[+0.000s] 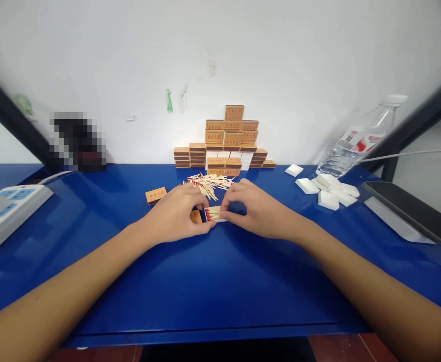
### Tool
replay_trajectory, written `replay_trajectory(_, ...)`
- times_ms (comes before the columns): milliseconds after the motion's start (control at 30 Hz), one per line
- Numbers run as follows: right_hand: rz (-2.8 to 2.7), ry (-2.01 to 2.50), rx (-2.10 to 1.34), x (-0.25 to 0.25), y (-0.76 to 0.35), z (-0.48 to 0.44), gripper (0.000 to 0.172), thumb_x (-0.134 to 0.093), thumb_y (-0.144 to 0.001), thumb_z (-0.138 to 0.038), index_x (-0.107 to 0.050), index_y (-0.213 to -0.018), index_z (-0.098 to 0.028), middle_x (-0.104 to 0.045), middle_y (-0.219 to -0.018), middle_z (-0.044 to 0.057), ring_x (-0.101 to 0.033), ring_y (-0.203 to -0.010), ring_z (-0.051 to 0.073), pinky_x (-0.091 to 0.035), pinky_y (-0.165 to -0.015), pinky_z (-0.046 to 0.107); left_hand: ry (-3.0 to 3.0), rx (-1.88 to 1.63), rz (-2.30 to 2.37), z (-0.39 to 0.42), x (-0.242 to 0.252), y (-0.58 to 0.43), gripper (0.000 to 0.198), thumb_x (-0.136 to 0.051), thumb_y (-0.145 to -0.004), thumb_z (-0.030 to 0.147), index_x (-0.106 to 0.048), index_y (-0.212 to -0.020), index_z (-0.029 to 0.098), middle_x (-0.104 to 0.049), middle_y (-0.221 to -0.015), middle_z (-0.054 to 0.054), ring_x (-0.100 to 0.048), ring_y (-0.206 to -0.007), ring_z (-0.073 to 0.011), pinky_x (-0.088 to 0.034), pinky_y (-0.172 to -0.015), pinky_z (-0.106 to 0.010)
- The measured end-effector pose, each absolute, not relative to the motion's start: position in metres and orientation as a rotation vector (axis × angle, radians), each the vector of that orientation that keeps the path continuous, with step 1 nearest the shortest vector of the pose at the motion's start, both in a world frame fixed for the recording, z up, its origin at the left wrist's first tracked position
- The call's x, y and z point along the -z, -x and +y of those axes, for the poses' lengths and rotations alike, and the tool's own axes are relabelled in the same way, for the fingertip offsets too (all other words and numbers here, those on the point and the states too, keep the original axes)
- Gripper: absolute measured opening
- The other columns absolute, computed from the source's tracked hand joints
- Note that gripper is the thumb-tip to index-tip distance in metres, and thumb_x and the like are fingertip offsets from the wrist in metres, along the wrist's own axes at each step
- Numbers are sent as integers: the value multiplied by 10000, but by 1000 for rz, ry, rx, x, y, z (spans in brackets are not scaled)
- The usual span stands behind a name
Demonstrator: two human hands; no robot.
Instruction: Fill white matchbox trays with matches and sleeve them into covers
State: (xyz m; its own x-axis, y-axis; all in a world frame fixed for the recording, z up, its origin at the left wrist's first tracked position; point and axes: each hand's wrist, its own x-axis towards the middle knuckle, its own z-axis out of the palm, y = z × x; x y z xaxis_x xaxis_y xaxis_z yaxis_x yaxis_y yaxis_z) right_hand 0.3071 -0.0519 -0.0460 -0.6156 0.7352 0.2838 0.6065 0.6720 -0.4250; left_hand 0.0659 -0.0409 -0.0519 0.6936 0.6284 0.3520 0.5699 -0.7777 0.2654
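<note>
A white matchbox tray [207, 215] filled with red-tipped matches [215, 213] lies between my hands at the middle of the blue table. My left hand [177, 211] curls round an orange matchbox sleeve [196, 216], its thumb reaching to the tray's near left corner. Thumb and fingers of my right hand [256, 208] pinch the tray's right end, which they partly hide. Just behind, a loose pile of matches [211, 186] is spread out. A closed matchbox [155, 195] rests left of my left hand.
Stacked matchboxes [232, 138] stand against the wall. At right are several white tray-like pieces [328, 188], a tilted water bottle [359, 141] and a phone [416, 211] leaning on a white block. A power strip [20, 213] sits at left, near a pixelated dark object [78, 143].
</note>
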Motion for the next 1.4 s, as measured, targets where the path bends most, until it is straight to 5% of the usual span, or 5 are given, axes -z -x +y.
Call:
replay_trajectory(367,-2315,1172,-244,53,-306,-40,100,-681,-940,-178,-699,-844,-198,-719,-881,47,-591,-923,221,-457,-850,356,-2759,-619,1014,-40,53,-65,256,-761,-889,440,-718,-920,190,-715,-896,-57,-645,-948,-262,-511,-865,-408)
replay_trajectory(567,-2036,1411,-406,64,-286,-15,210,-768,-885,-371,-711,-785,-196,-753,-813,30,-617,-724,167,-428,-660,307,-2739,-582,993,-43,57,-68,293,-741,-905,474,-731,-971,189,-716,-938,-64,-661,-945,-257,-527,-886,-426)
replay_trajectory(867,-2254,1499,-425,62,-291,-8,263,-691,-961,-260,-647,-708,-200,-733,-757,36,-609,-689,169,-401,-648,304,-2735,-583,985,-43,56,-68,287,-752,-905,465,-733,-980,188,-712,-932,-57,-666,-940,-254,-525,-867,-413)
replay_trajectory(1067,-2412,1560,-369,55,-318,-14,279,-578,-1016,-256,-600,-743,-201,-733,-929,116,-631,-902,253,-439,-805,356,-2728,-578,998,-43,56,-67,301,-745,-914,491,-736,-997,201,-716,-934,-55,-662,-940,-251,-519,-869,-408)
replay_trajectory(1400,-2506,1166,-564,44,-314,-39,205,-519,-1057,-323,-581,-890,-220,-652,-1004,83,-561,-1011,247,-449,-864,363,-2738,-623,991,-43,56,-66,268,-757,-904,451,-712,-935,189,-712,-902,-48,-656,-918,-242,-511,-857,-403)
